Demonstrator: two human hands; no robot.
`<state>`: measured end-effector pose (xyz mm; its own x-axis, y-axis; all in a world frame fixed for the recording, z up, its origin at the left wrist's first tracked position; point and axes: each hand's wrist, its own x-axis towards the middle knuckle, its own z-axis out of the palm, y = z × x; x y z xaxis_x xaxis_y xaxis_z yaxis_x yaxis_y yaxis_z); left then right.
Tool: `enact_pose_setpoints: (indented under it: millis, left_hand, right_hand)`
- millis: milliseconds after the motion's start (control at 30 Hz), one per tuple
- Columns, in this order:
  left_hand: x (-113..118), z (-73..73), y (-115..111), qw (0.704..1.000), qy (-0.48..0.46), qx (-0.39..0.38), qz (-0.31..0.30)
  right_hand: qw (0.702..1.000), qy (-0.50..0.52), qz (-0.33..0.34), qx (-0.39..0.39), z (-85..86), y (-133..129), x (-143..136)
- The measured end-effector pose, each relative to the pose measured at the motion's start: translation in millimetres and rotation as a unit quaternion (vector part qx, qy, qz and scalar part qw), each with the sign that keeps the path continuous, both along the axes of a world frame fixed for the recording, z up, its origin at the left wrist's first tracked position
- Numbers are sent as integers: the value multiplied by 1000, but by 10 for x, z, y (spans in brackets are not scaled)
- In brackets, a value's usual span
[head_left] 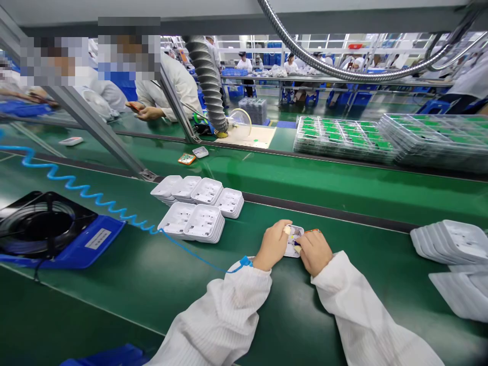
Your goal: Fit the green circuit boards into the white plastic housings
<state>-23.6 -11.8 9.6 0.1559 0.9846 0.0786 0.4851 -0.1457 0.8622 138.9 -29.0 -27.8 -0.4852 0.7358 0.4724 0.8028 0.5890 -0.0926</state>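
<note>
A small white plastic housing [293, 250] lies between my hands on the green bench. My left hand [271, 246] grips its left side, thumb and fingers around the edge. Over its right part, my right hand [316, 251] has its fingers closed and pressed into the inside. Whatever those fingertips may pinch is hidden. Pale finger covers show on both hands. A thin orange edge [313, 231] sticks out behind my right hand, mostly covered by it. A blue wrist strap [244, 262] with a coiled cord sits on my left wrist.
Stacks of white housings [205, 223] stand left of my hands, more stacked housings [465, 241] at the right. A fan [46, 223] on a blue base is far left. Beyond run a green conveyor [267, 173], trays of green boards [343, 134] and co-workers. A metal post [99, 122] slants at left.
</note>
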Motion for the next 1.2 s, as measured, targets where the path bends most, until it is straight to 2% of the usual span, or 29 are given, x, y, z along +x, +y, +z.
enact_pose_setpoints:
  millis: [100,267,300,400,467,633,800,967,1067,1133,1200]
  left_hand:
    - [-13,22,1,1000,4,-1,-19]
    - [-26,42,-3,997,-3,27,-71]
    - [-25,41,-7,996,-8,38,-81]
    - [-15,38,-11,994,-23,54,-95]
    - [-4,42,-11,994,-26,57,-94]
    - [31,88,-25,995,7,60,-75]
    - [38,70,-42,997,2,37,-73]
    - [-6,-47,22,997,-76,10,-22]
    - [-51,-120,90,994,-96,22,39]
    - [-70,-158,125,993,-96,25,64]
    - [-68,-186,141,992,-96,32,70]
  right_hand:
    - [1000,0,-20,2,-28,-5,-13]
    - [982,43,-169,-74,40,52,38]
    - [980,56,-167,-97,75,67,54]
    - [977,56,-63,-195,184,82,79]
    - [969,49,-32,-238,232,69,59]
    - [968,53,-82,-232,248,26,-35]
    - [959,70,-71,-264,280,30,-16]
    - [908,148,-31,-390,288,104,97]
    - [868,213,-50,-446,222,268,269]
    - [829,351,-98,-424,178,420,456]
    - [775,524,-148,-322,146,558,668]
